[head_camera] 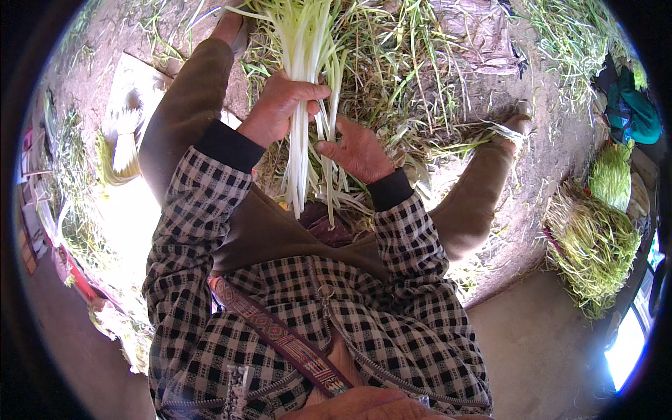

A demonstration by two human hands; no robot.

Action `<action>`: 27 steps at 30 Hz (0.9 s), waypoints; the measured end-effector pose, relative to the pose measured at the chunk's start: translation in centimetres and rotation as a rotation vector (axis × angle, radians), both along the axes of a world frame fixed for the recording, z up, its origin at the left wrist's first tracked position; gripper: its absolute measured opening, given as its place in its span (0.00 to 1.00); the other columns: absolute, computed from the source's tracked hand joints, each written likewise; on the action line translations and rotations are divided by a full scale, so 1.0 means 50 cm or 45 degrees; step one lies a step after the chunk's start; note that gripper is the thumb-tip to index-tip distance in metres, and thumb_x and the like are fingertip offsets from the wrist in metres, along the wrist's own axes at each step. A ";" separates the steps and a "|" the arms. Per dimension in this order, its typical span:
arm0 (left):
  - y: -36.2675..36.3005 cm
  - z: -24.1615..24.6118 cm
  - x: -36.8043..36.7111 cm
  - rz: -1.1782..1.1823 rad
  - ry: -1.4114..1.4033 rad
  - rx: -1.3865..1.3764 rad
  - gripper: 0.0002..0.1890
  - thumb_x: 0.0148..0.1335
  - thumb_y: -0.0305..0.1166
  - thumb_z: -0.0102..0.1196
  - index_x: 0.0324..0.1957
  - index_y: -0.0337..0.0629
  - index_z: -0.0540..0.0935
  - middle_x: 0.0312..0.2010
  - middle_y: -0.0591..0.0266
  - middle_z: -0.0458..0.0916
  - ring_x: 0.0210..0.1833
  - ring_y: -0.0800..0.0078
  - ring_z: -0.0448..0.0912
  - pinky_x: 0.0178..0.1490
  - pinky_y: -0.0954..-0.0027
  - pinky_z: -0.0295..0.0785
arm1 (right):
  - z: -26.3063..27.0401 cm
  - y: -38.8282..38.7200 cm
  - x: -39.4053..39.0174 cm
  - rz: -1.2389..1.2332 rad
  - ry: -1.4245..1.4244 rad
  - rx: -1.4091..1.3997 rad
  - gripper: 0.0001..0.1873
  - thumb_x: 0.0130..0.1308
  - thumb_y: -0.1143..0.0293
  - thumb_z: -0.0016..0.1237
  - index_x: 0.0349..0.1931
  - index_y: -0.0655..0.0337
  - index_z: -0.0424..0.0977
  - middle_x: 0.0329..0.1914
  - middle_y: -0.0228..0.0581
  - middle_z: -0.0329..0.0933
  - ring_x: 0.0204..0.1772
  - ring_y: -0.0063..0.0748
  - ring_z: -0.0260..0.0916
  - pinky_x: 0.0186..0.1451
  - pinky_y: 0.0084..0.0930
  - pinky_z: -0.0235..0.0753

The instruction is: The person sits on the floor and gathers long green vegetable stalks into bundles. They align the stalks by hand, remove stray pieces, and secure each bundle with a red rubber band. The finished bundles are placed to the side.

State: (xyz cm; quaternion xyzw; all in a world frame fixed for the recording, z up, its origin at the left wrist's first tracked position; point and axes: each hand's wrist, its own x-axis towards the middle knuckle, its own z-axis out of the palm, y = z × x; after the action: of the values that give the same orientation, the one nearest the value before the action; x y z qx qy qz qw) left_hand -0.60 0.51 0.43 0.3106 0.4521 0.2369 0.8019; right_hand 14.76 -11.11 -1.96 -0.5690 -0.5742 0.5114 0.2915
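Note:
My left hand [283, 107] is closed around a bunch of long, chive-like stalks [299, 152]. Their white ends hang down toward my lap, and the yellow-green leaves [299, 26] fan out beyond the fist. Just right of the bunch, my right hand [362, 149] has its thumb across a few looser stalks [331, 178]. Thumb and index finger are apart at their bases; whether they pinch the stalks is unclear. Beneath both hands, a heap of loose green and straw-coloured leaves [399, 84] covers the ground between my spread legs.
A tied bundle of pale stalks [125, 152] lies left of my left leg, near a whitish sheet [118, 86]. At right are a large pile of yellow-green stalks [593, 247], a lighter bundle [611, 176] and a teal item [632, 110]. More leaves [567, 37] lie at far right.

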 end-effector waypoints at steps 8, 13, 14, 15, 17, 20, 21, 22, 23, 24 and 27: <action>-0.017 -0.012 0.011 -0.138 -0.028 -0.112 0.10 0.51 0.23 0.61 0.36 0.33 0.76 0.27 0.57 0.80 0.16 0.81 0.71 0.16 0.80 0.66 | 0.004 -0.040 -0.014 -0.249 0.297 -0.237 0.13 0.62 0.64 0.51 0.38 0.66 0.73 0.22 0.36 0.74 0.27 0.21 0.69 0.30 0.23 0.70; -0.006 0.004 0.003 -0.215 -0.033 -0.069 0.13 0.55 0.27 0.58 0.43 0.39 0.73 0.35 0.56 0.79 0.17 0.86 0.69 0.19 0.85 0.64 | 0.062 -0.106 0.105 -0.530 0.362 -0.390 0.10 0.62 0.71 0.49 0.41 0.67 0.74 0.29 0.38 0.77 0.31 0.25 0.74 0.32 0.23 0.74; -0.002 0.001 0.003 -0.226 -0.042 -0.059 0.13 0.55 0.28 0.58 0.42 0.39 0.73 0.35 0.55 0.79 0.17 0.86 0.70 0.19 0.85 0.65 | 0.079 -0.134 0.147 -0.623 0.396 -0.275 0.11 0.62 0.72 0.49 0.42 0.67 0.74 0.30 0.39 0.77 0.31 0.26 0.74 0.33 0.24 0.74; 0.000 -0.004 0.004 -0.240 -0.052 -0.050 0.12 0.55 0.28 0.58 0.41 0.39 0.73 0.35 0.55 0.79 0.17 0.86 0.70 0.20 0.85 0.65 | 0.098 -0.167 0.192 -0.718 0.427 -0.157 0.11 0.61 0.73 0.49 0.42 0.67 0.73 0.31 0.39 0.77 0.32 0.27 0.74 0.34 0.24 0.75; -0.001 -0.013 -0.001 -0.207 -0.042 -0.021 0.12 0.55 0.29 0.59 0.40 0.39 0.74 0.34 0.56 0.80 0.17 0.86 0.70 0.21 0.86 0.65 | 0.123 -0.242 0.286 -1.070 0.650 0.023 0.13 0.60 0.72 0.48 0.43 0.69 0.73 0.34 0.38 0.77 0.33 0.28 0.74 0.37 0.23 0.75; -0.002 -0.023 -0.002 -0.267 0.041 0.015 0.14 0.55 0.30 0.59 0.42 0.37 0.75 0.32 0.56 0.81 0.18 0.85 0.71 0.20 0.85 0.62 | 0.193 -0.361 0.421 -1.372 0.166 0.311 0.14 0.58 0.69 0.52 0.43 0.66 0.74 0.35 0.38 0.77 0.36 0.26 0.73 0.42 0.23 0.74; -0.004 -0.029 -0.005 -0.258 0.007 0.065 0.14 0.54 0.30 0.59 0.43 0.37 0.75 0.33 0.55 0.81 0.18 0.85 0.70 0.19 0.84 0.61 | 0.204 -0.405 0.464 -1.508 0.198 0.373 0.12 0.59 0.71 0.52 0.43 0.65 0.74 0.34 0.39 0.77 0.36 0.25 0.73 0.41 0.20 0.73; -0.004 -0.036 -0.010 -0.266 0.050 0.054 0.14 0.54 0.30 0.59 0.42 0.37 0.75 0.34 0.55 0.81 0.17 0.85 0.69 0.19 0.84 0.61 | 0.217 -0.451 0.502 -1.572 0.172 0.343 0.10 0.59 0.74 0.51 0.42 0.65 0.74 0.32 0.37 0.76 0.29 0.20 0.70 0.32 0.14 0.69; -0.002 -0.043 -0.009 -0.279 0.084 0.036 0.14 0.54 0.30 0.59 0.42 0.38 0.74 0.34 0.55 0.81 0.17 0.85 0.69 0.19 0.84 0.61 | 0.237 -0.502 0.535 -1.644 0.140 0.271 0.08 0.60 0.72 0.51 0.38 0.64 0.74 0.30 0.35 0.75 0.21 0.15 0.62 0.22 0.11 0.60; -0.002 -0.042 -0.008 -0.277 0.089 -0.003 0.14 0.54 0.30 0.59 0.42 0.40 0.74 0.33 0.56 0.81 0.16 0.85 0.68 0.19 0.84 0.61 | 0.241 -0.550 0.558 -1.747 0.037 0.247 0.06 0.60 0.72 0.51 0.36 0.63 0.74 0.28 0.34 0.74 0.19 0.13 0.58 0.19 0.11 0.56; -0.002 -0.048 -0.012 -0.324 0.121 0.009 0.13 0.54 0.29 0.59 0.41 0.41 0.74 0.32 0.60 0.80 0.23 0.86 0.72 0.23 0.85 0.63 | 0.209 -0.712 0.602 -2.046 -0.231 0.089 0.07 0.58 0.70 0.54 0.33 0.61 0.73 0.26 0.34 0.74 0.18 0.13 0.58 0.18 0.11 0.54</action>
State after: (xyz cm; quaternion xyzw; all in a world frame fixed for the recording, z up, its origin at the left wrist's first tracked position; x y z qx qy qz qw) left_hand -1.20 0.41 -1.96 0.3793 0.4456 0.1198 0.8020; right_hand 44.87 -46.72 8.50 -0.8377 -0.0269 0.0792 0.5398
